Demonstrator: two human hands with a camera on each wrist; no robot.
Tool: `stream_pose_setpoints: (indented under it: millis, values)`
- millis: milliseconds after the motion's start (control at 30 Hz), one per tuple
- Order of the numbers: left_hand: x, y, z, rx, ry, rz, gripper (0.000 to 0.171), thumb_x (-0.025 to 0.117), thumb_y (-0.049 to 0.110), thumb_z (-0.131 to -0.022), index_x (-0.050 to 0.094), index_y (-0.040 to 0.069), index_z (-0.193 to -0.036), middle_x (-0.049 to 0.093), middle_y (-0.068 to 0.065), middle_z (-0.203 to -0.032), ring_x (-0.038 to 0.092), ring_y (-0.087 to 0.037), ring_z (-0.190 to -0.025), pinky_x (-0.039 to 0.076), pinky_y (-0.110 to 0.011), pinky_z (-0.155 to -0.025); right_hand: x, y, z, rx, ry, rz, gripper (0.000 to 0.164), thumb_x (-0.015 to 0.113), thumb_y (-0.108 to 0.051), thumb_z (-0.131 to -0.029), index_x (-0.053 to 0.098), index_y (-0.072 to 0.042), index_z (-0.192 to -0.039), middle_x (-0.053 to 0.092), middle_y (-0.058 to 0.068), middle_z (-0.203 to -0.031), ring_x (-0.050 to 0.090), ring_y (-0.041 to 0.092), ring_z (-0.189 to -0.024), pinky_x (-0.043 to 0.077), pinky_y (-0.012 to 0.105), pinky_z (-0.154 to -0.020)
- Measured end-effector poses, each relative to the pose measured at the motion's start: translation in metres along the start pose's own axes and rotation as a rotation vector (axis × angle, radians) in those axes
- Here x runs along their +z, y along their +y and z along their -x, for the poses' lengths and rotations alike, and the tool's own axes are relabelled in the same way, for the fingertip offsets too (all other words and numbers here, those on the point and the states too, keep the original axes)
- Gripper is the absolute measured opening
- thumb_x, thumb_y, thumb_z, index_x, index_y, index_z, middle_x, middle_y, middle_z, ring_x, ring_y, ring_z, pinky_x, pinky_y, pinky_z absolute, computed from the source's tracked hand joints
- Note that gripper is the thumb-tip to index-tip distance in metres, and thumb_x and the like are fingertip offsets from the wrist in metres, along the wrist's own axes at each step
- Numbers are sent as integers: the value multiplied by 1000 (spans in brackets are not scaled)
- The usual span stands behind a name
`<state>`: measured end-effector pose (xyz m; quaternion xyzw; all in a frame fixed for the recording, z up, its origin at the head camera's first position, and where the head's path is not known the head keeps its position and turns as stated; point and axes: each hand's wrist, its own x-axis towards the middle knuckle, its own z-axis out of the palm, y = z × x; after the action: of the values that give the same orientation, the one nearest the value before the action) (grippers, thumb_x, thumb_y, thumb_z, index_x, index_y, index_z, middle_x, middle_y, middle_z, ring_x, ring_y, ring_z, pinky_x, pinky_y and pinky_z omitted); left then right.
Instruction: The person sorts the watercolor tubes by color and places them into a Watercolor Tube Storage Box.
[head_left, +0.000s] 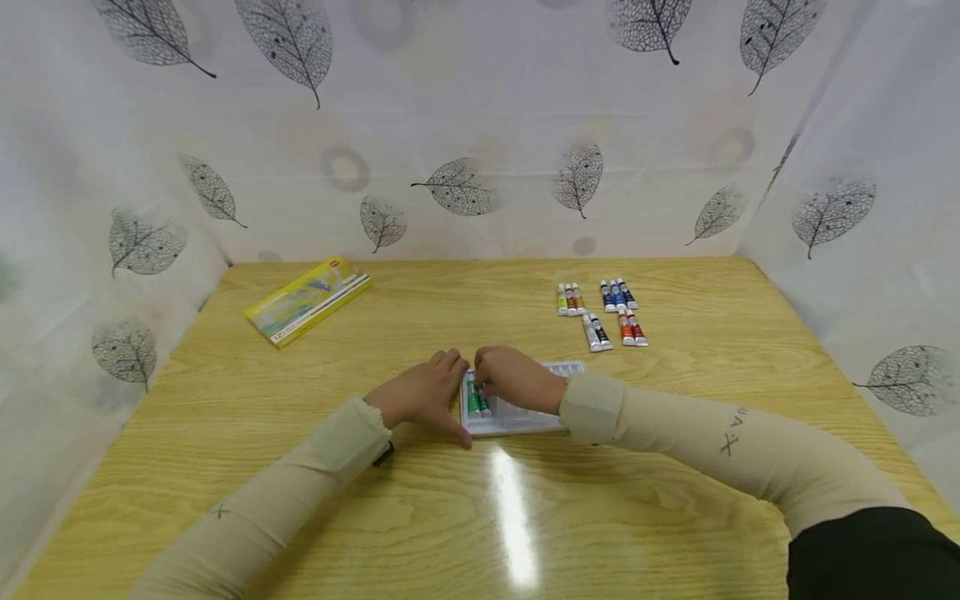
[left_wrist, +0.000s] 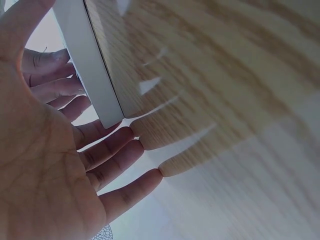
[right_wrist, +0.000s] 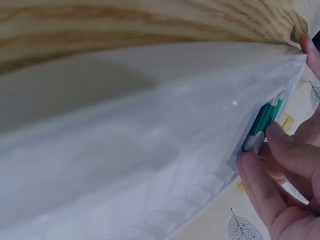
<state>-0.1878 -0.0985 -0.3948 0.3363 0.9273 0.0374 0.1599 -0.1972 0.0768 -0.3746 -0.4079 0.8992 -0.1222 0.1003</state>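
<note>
A white plastic tray [head_left: 517, 427] with a row of slots lies on the table. At its left end are green paint tubes [head_left: 473, 398], side by side. My right hand [head_left: 517, 379] reaches over the tray and pinches one green paint tube [right_wrist: 261, 120] near its cap end between thumb and fingers. The left hand [head_left: 423, 396] rests around the tray's left end, thumb by the near corner and fingers by the far one. In the left wrist view, its fingers [left_wrist: 112, 157] are nearly straight, with their tips on the table beside the tray's edge.
A yellow paint box [head_left: 309, 300] lies at the back left. Behind the tray to the right are small groups of paint tubes: yellow to brown [head_left: 571, 299], blue [head_left: 618, 295], white and black [head_left: 597, 332], and red [head_left: 632, 328]. A leaf-print curtain [head_left: 480, 108] surrounds the table.
</note>
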Motion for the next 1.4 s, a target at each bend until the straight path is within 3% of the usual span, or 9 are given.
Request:
stream_pose_setpoints:
  millis: [400,733,1167,1400]
  values:
    - [-1,2,2,-4,-12,-9,104,69,73,-62,39,2,-132,41,-10,-119,40,-20,-104,42,-35,-93,5,7,3,-6,8,-72,18,70,-8,-82,72,-2,-99,66,10,-101,64,19,-91,52,27,-80]
    - [0,2,1,1,-10,1,105,69,73,-62,38,2,-133,42,-10,-121,41,-21,-107,42,-36,-95,2,16,8,-112,2,-140,18,70,-1,-80,72,-4,-97,66,12,-108,64,19,-94,52,26,-82]
    - [-3,3,4,29,20,9,99,72,69,-62,41,2,-128,42,-9,-115,41,-21,-101,44,-35,-91,3,18,5,-223,11,-23,15,74,-5,-77,75,-8,-92,68,7,-104,65,17,-95,51,26,-86]
    - [-2,2,3,34,24,20,98,72,69,-62,42,3,-127,42,-9,-115,41,-21,-101,43,-35,-91,2,17,5,-237,17,-4,14,73,-5,-77,74,-9,-91,70,4,-100,65,15,-94,51,25,-85]
